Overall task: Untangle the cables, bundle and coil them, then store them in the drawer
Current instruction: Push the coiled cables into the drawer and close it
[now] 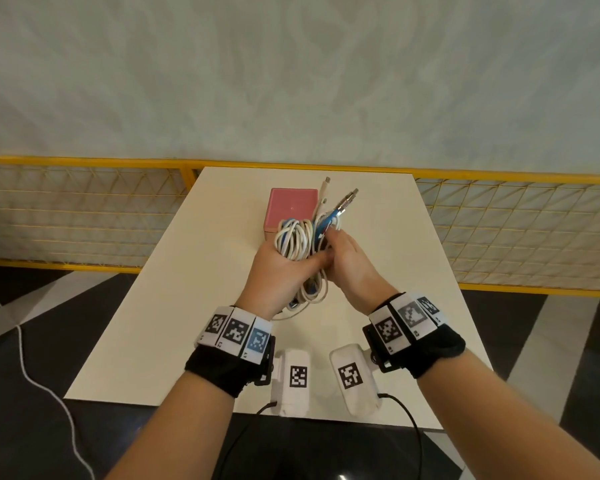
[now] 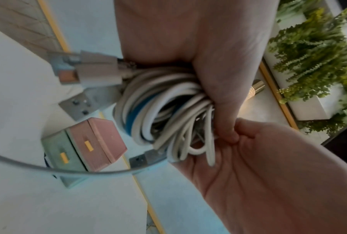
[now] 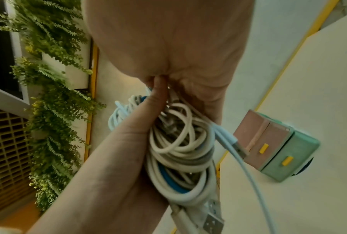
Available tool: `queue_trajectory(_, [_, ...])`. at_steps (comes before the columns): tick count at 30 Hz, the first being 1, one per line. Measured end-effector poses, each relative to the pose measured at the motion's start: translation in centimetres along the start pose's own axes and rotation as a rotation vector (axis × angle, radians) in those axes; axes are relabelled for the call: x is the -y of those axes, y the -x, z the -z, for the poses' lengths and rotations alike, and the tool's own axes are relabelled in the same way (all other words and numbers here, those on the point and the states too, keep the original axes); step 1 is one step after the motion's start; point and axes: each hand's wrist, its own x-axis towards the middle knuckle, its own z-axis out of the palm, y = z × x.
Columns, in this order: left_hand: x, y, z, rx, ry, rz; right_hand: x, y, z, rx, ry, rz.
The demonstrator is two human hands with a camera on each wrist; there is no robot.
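Observation:
A coiled bundle of white and blue cables [image 1: 297,242] [image 2: 160,107] [image 3: 180,158] is held above the white table [image 1: 160,306]. My left hand [image 1: 278,268] [image 2: 214,66] grips the coil with its fingers curled round the loops. From the right, my right hand [image 1: 343,261] [image 3: 168,52] pinches the strands beside it. Several plug ends [image 1: 343,199] stick up past the hands, and USB plugs [image 2: 76,104] [image 3: 212,221] hang loose. Behind the bundle stands a small drawer box [image 1: 291,209] [image 2: 84,145] [image 3: 274,150], pink on top and green below, with yellow pulls, both drawers closed.
A yellow mesh railing [image 1: 84,209] runs behind the table on both sides. A white cable [image 1: 42,382] lies on the dark floor at left. Planters with green plants [image 2: 312,55] [image 3: 52,102] show in the wrist views.

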Motion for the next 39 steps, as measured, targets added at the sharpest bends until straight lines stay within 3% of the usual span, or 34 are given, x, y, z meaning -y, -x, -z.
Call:
queue_trajectory(4, [-0.1, -0.5, 0.2, -0.027, -0.102, -0.016, 0.3, 0.3, 0.3, 0.079, 0.047, 0.010])
queue_trajectory(9, [-0.4, -0.6, 0.1, -0.031, -0.076, 0.005, 0.7, 0.6, 0.4, 0.144, 0.049, -0.051])
queue_trajectory(14, [-1.0, -0.8, 0.0, -0.047, 0.017, -0.007, 1.1, 0.5, 0.9, 0.224, 0.193, -0.041])
queue_trajectory(18, [-1.3, -0.9, 0.1, -0.035, 0.102, 0.007, 1.0, 0.7, 1.5, 0.272, 0.139, -0.003])
queue_trajectory(21, [-1.4, -0.9, 0.2, -0.122, 0.194, 0.069, 0.1, 1.0, 2.0, 0.295, 0.136, 0.056])
queue_trajectory(26, [-1.7, -1.5, 1.4, -0.256, 0.325, 0.050, -2.4, 1.9, 3.2, 0.301, 0.611, 0.196])
queue_trajectory(28, [-1.8, -1.6, 1.7, -0.259, 0.344, 0.021, -2.9, 2.1, 3.1, 0.306, 0.608, 0.133])
queue_trajectory(32, [-1.6, -1.5, 2.1, -0.193, 0.365, 0.068, -3.0, 1.5, 3.1, 0.267, 0.388, -0.024])
queue_trajectory(34, [-1.5, -1.3, 2.4, -0.109, 0.306, 0.087, -2.9, 0.9, 3.1, 0.169, 0.235, -0.051])
queue_trajectory(37, [-0.9, -0.8, 2.5, 0.033, 0.123, 0.087, -2.2, 0.6, 3.0, -0.060, 0.073, 0.012])
queue_trajectory(39, [-0.3, -0.6, 2.4, 0.072, 0.035, 0.112, -1.8, 0.6, 3.1, -0.135, 0.063, 0.075])
